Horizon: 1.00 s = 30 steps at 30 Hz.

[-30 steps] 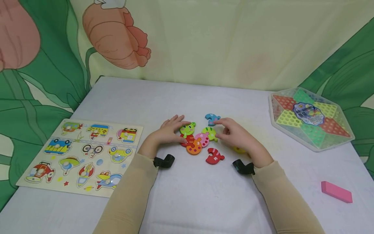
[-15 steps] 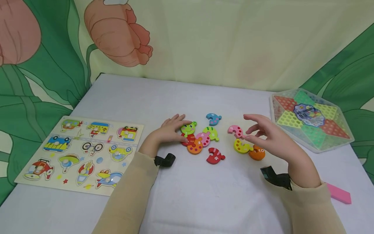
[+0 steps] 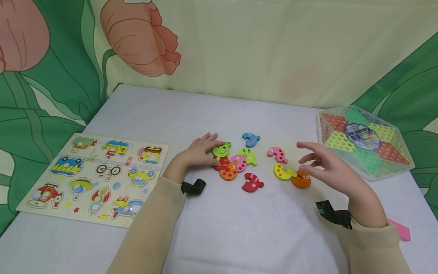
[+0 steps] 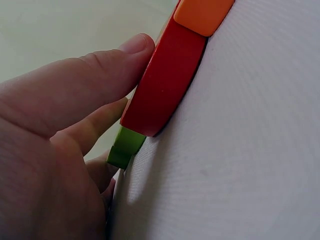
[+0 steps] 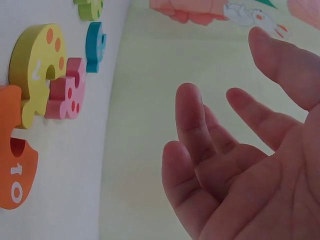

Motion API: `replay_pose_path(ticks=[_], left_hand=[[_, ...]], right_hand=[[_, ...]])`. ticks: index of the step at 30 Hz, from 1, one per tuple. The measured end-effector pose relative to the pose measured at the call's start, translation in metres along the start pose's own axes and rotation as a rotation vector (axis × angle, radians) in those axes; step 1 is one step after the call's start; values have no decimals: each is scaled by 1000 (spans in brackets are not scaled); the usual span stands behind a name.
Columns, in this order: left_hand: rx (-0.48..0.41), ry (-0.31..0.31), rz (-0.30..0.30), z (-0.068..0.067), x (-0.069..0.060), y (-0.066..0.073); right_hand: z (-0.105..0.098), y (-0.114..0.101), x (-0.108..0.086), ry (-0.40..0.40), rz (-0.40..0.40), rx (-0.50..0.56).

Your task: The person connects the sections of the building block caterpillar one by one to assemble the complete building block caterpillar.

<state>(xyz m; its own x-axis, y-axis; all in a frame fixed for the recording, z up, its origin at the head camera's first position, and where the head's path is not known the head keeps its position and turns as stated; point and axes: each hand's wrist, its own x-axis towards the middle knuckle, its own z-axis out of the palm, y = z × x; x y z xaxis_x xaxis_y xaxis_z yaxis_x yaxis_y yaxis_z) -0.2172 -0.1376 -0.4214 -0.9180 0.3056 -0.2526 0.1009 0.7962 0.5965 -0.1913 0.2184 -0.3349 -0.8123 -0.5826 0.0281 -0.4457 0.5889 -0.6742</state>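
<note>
My left hand (image 3: 192, 155) rests on the near-left end of a joined caterpillar puzzle. Its index finger touches the green head piece (image 3: 221, 150), while the thumb presses on the red piece (image 4: 165, 80) below. Orange 3 (image 3: 228, 172), pink 4 (image 3: 240, 163) and green 5 (image 3: 249, 156) continue the chain. Apart lie blue 6 (image 3: 251, 139) behind it and red 8 (image 3: 253, 182) in front. To the right, pink 9 (image 3: 277, 154), yellow 7 (image 5: 35, 60) and orange 10 (image 3: 302, 179) lie close together. Right of these, my right hand (image 3: 330, 169) hovers with loosely bent fingers, holding nothing.
A wooden vehicle peg puzzle board (image 3: 92, 179) lies at the left, partly under the left sleeve. A hexagonal star-patterned game board (image 3: 366, 142) lies at the back right. Behind the right sleeve shows a pink block (image 3: 402, 230). A printed curtain (image 3: 260, 49) hangs behind the table.
My right hand has moved right, away from blue 6 and the chain, uncovering pink 9, yellow 7 and orange 10. My left hand has stayed at the head and red piece.
</note>
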Motion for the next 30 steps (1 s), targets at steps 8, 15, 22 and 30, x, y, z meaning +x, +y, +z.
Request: replay_pose_path(ticks=[8,15,22,30], left_hand=[[11,3,-3,-3,-3,1],[5,0,2,-3,-3,1],[1,1,15,-1,-3,2],[24,4,-4,0,0,2]], right_hand=[[6,2,6,-38,23,10],[16,1,21,-98,71,15],[23,2,75,-178,34,44],[30,10,125,-292,60,10]])
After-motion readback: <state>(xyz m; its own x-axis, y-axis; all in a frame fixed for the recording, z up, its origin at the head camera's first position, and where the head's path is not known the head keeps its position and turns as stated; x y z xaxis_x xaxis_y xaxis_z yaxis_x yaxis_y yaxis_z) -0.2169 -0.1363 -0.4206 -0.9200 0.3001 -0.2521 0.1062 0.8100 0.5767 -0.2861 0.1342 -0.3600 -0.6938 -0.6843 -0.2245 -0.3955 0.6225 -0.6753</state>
